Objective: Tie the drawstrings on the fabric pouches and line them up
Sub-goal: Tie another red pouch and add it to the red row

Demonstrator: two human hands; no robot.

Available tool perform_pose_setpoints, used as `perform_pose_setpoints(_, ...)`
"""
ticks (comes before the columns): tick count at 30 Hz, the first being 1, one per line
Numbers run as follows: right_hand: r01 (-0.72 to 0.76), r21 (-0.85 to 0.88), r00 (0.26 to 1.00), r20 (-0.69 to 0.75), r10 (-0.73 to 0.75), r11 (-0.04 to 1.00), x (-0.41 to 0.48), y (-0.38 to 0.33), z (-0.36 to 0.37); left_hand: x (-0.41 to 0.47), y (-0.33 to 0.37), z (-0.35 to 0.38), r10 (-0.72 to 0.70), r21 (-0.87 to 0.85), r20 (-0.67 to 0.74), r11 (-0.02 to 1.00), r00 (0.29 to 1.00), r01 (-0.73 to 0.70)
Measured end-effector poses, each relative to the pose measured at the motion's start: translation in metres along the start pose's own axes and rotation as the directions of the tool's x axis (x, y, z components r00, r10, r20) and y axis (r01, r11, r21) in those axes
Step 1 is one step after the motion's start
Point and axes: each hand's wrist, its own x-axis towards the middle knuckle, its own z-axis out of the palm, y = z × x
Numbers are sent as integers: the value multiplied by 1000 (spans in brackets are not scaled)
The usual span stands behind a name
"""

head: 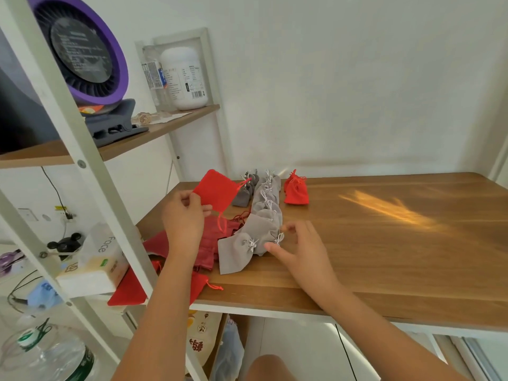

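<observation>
My left hand (183,218) pinches a corner of a flat red pouch (215,192) and holds it up above the table, its red drawstring hanging loose. My right hand (295,243) hovers with fingers spread beside the nearest tied light grey pouch (238,253). Several tied light grey pouches (266,204) lie in a row running toward the wall. Dark grey tied pouches (243,192) sit left of that row. Tied red pouches (295,189) stand at its right. A heap of untied red pouches (213,240) lies at the table's left, partly hidden by my left arm.
The wooden table (384,243) stretches out to the right. A white shelf frame (90,193) stands at the left with a purple fan (82,50), a white bottle (184,78) and a tissue pack (96,265). Another red pouch (127,291) hangs off the table corner.
</observation>
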Motion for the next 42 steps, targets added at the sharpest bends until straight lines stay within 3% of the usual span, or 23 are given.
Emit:
perform_pose_setpoints(2, -136, -6, 991, 13, 136, 991, 9, -3, 7, 6, -6, -4, -39, -39, -24, 999, 999, 38)
perform_pose_setpoints(6, -304, -3, 951, 65, 303, 953, 25, 1, 17, 12, -25, -8, 31, 238, -64, 971, 998, -15)
perform_pose_setpoints(9, -328, -81, 938, 85, 335, 941, 31, 3, 24, 12, -49, -5, -39, 467, 57, 884, 998, 8)
perform_pose_setpoints(12, -286, -100, 953, 70, 294, 953, 34, 3, 26, 1, -58, -3, 30, 595, 221, 788, 975, -159)
perform_pose_setpoints(14, -270, -15, 960, 74, 270, 963, 35, 3, 23, -7, -55, -1, 96, 505, 423, 801, 901, -323)
perform_pose_setpoints(16, -267, 82, 961, 92, 259, 960, 36, 4, 18, -12, -52, 3, 17, 436, 642, 814, 766, -384)
perform_pose_setpoints(18, -276, 164, 960, 99, 262, 947, 39, 6, 11, -12, -58, 6, -115, 464, 730, 808, 674, -364)
perform_pose_setpoints(20, -297, 245, 955, 91, 283, 923, 44, 9, 4, -12, -63, 8, -156, 498, 738, 782, 656, -374)
perform_pose_setpoints(24, -348, 471, 934, 104, 341, 810, 54, 18, -10, -14, -64, 7, -82, 460, 766, 763, 638, -454)
perform_pose_setpoints(26, -377, 567, 924, 176, 339, 733, 56, 17, -12, -13, -59, 1, -73, 402, 781, 818, 620, -411)
perform_pose_setpoints(29, -426, 518, 898, 340, 278, 742, 55, 12, -7, -9, -41, -16, -118, 310, 821, 914, 559, -262)
perform_pose_setpoints(31, -441, 463, 876, 407, 258, 769, 55, 11, 0, -2, -33, -30, -172, 275, 877, 945, 448, -175)
perform_pose_setpoints(34, -436, 469, 884, 381, 270, 768, 59, 12, 5, 7, -30, -48, -221, 259, 933, 960, 283, -104)
perform_pose_setpoints(36, -413, 505, 903, 332, 272, 758, 62, 12, 5, 9, -29, -53, -198, 201, 939, 979, 280, 19)
perform_pose_setpoints(38, -370, 515, 923, 296, 245, 773, 65, 14, 4, 6, -29, -49, -174, 143, 930, 983, 325, 118)
perform_pose_setpoints(42, -352, 473, 931, 268, 248, 808, 64, 18, 13, -16, -30, -19, -155, 52, 824, 978, 545, 200)
